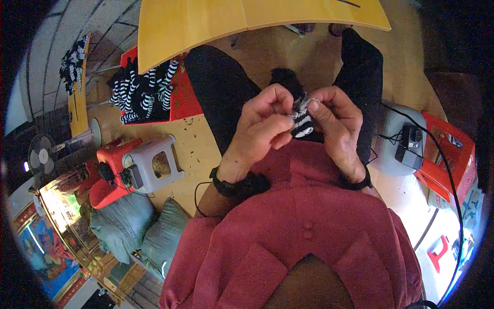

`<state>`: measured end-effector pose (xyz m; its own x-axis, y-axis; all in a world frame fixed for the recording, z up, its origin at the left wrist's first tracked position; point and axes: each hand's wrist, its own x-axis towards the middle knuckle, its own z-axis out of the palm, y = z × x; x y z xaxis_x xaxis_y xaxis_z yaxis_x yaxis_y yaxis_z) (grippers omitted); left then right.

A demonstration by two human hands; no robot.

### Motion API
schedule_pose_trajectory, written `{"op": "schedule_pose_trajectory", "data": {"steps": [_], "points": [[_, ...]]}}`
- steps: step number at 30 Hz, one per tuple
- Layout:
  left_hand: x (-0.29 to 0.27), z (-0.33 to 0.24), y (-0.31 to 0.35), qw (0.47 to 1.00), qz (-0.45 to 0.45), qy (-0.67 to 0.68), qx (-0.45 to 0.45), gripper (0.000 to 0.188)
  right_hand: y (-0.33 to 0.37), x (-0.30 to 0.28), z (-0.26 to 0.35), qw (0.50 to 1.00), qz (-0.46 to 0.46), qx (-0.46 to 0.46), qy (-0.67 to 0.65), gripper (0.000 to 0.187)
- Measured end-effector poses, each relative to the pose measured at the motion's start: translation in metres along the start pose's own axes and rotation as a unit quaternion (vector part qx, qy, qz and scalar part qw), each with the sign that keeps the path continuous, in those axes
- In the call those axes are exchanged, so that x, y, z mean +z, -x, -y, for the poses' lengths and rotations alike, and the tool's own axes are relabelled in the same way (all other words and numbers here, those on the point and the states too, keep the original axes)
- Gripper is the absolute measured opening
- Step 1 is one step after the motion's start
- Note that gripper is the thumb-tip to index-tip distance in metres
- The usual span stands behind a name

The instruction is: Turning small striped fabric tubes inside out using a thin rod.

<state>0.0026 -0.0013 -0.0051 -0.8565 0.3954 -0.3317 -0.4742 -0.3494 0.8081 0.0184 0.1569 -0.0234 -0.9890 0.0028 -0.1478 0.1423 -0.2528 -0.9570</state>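
Over my lap I hold a small black-and-white striped knitted piece [302, 123], with a dark fuzzy part [287, 81] showing beyond my fingers. My left hand [265, 118] pinches its left edge between thumb and fingertips. On the other side, my right hand [335, 121] grips the pale upper edge with thumb and forefinger. The fingertips of both hands are close together, and they partly cover the piece. Its full shape cannot be made out.
A yellow tabletop [206, 26] lies ahead of my knees. To the left, a red bin [186, 95] holds several striped knitted pieces, near a grey plastic stool [149, 165] and cushions [123, 221]. At right stand another grey stool [383, 154], a red stool [458, 159] and a black cable [446, 180].
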Motion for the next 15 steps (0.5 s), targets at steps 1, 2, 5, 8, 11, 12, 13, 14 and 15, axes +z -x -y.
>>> {"op": "schedule_pose_trajectory", "data": {"steps": [1,2,5,8,11,12,13,14,15], "points": [[-0.002,0.001,-0.001,0.999,0.019,0.027,-0.003,0.017,0.0,0.0,-0.001,1.0,-0.018,-0.017,0.019,0.005],[-0.004,0.003,-0.002,0.998,0.037,0.054,-0.007,0.019,0.0,0.0,-0.001,0.999,-0.018,-0.016,0.021,0.005],[-0.008,0.011,-0.003,0.994,0.027,0.108,-0.004,0.022,-0.002,-0.002,-0.001,0.991,-0.004,-0.107,0.083,0.006],[-0.01,0.014,-0.006,0.994,-0.023,0.103,0.03,0.025,0.001,-0.004,0.002,0.997,0.025,-0.031,-0.071,0.006],[-0.005,0.01,-0.005,0.994,-0.073,0.032,0.071,0.025,0.003,-0.006,0.004,0.993,0.032,0.019,-0.11,0.006],[-0.001,0.007,-0.003,0.991,-0.099,-0.01,0.085,0.023,0.004,-0.006,0.006,0.991,0.047,0.032,-0.124,0.006],[0.003,0.003,0.0,0.991,-0.101,-0.009,0.086,0.023,0.004,-0.007,0.007,0.988,0.062,0.045,-0.137,0.006],[0.007,0.0,0.003,0.975,-0.136,-0.129,0.122,0.019,0.005,-0.008,0.007,0.987,0.061,0.046,-0.138,0.006],[0.008,-0.001,0.004,0.941,-0.168,-0.248,0.156,0.016,0.005,-0.009,0.006,0.984,0.092,0.056,-0.144,0.006]]}}
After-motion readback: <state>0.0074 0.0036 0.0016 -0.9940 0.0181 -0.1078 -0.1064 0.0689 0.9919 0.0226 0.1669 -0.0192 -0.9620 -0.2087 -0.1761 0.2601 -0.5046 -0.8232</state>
